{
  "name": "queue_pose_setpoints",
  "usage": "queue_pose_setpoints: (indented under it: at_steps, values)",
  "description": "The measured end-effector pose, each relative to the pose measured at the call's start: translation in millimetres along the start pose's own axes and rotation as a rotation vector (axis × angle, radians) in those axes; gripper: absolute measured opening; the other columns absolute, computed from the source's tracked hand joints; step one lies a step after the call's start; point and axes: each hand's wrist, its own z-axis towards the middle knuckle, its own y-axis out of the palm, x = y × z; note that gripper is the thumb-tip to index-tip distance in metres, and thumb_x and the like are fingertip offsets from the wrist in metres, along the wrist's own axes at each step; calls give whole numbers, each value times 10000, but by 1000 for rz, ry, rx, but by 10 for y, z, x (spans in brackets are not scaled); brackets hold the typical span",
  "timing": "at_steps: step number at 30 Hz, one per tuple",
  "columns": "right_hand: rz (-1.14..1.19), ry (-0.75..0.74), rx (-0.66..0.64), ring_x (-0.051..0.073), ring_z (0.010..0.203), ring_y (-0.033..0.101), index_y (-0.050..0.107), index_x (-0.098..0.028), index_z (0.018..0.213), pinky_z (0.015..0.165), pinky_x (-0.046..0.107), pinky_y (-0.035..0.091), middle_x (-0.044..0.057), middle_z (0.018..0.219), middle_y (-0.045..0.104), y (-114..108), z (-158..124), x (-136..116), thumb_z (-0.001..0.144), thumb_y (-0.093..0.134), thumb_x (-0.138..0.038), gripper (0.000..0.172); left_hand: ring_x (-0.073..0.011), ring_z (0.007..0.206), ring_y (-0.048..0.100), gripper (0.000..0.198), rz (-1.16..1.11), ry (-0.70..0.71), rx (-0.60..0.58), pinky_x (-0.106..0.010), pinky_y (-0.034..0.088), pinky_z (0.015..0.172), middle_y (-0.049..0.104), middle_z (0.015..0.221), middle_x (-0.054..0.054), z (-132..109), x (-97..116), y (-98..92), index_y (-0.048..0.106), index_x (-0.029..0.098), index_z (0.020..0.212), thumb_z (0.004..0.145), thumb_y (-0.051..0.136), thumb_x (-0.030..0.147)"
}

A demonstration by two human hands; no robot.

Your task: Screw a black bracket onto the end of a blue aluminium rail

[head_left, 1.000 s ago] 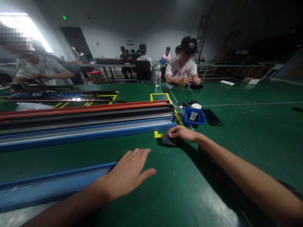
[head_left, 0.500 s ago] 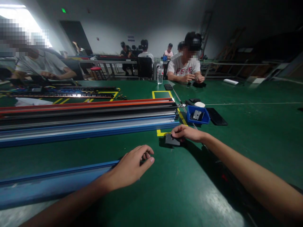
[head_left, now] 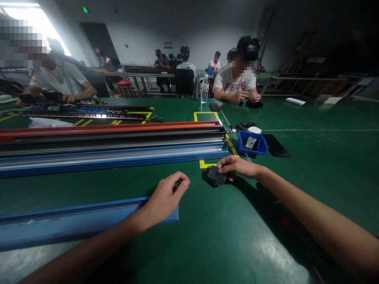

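My right hand [head_left: 238, 166] pinches a dark grey flat plate with small holes [head_left: 217, 174] between thumb and fingers. The plate is tilted, just above the green table, and casts a shadow below. My left hand [head_left: 166, 199] hovers over the right end of a blue metal profile [head_left: 118, 219], its fingers loosely curled and the thumb near the index fingertip. I see nothing in it. Whether its underside touches the profile is hidden. Just beyond the right hand stands a blue bin [head_left: 251, 148] with a light metal plate [head_left: 251, 142] and darker pieces inside.
Long blue, black and orange profiles [head_left: 118, 148] lie side by side across the left. Yellow tape [head_left: 204, 163] marks the table. Beside the bin rests a black flat object [head_left: 276, 145]. Farther back are a water bottle [head_left: 204, 90] and co-workers [head_left: 237, 83] seated across the table.
The plate in my right hand has turned, so its flat face shows more. My left hand has shifted slightly up and left, uncovering the blue profile's end; its fingers have curled closer to the thumb.
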Motion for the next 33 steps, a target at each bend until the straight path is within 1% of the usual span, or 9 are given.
queue_pose_setpoints:
  at_steps: [3,7,12,15,18,22,26,29,33]
  values:
    - [-40,-10,7,95,535,570,658,-158,841,527,230,482,-7,712,644,137,-32,-93,796,732,-377,236,-166,873,638,322,-119,-23,26,-309,536,793,670,957,-45,11,-49,2,612,181,993,1034,446,455]
    - [-113,-23,66,117,537,633,649,-163,823,498,221,481,5,700,672,497,-46,-214,821,692,-323,166,-158,851,635,302,-174,-18,39,-298,537,772,665,957,-48,24,-79,11,596,181,985,1034,427,426]
    - [-207,21,203,138,434,632,592,-174,701,372,187,382,-12,506,606,1022,-11,-238,790,662,-203,117,-172,890,645,317,-100,15,80,-318,533,810,662,989,-52,30,-88,17,589,189,1054,1044,407,448]
    - [-179,58,235,152,451,668,594,-178,734,358,187,410,11,590,672,1264,16,-232,778,660,-191,81,-189,1005,648,300,-23,55,87,-337,525,891,666,1066,-62,26,-63,19,588,194,1105,1048,400,420]
    - [-111,62,209,156,483,687,609,-178,774,382,190,450,24,622,699,1468,55,-231,790,647,-186,42,-195,1043,644,256,43,86,43,-335,517,914,677,1118,-67,19,-12,22,608,193,1097,1030,435,370]
    - [17,11,98,148,535,699,662,-181,895,449,206,513,15,692,721,1691,138,-176,823,614,-200,89,-189,915,658,230,170,101,-66,-318,496,825,710,980,-39,9,38,23,647,200,988,1011,456,325]
    - [166,-18,28,125,535,649,656,-167,816,511,220,524,9,667,686,1754,173,-106,790,633,-174,35,-182,792,650,326,269,75,-118,-301,450,714,709,855,-25,-3,40,23,656,208,903,1039,397,353]
    - [178,16,-13,125,568,661,641,-169,841,531,224,519,23,748,704,1655,49,-157,844,611,-214,53,-185,766,654,335,326,52,-145,-296,432,694,711,825,-22,-7,27,31,660,216,919,1043,398,384]
    - [-187,-3,82,181,708,692,689,-201,975,619,277,538,59,846,733,1337,-452,-284,936,621,-344,163,-196,821,661,333,366,67,-148,-306,430,725,715,884,-29,-13,27,35,669,218,962,1046,399,394]
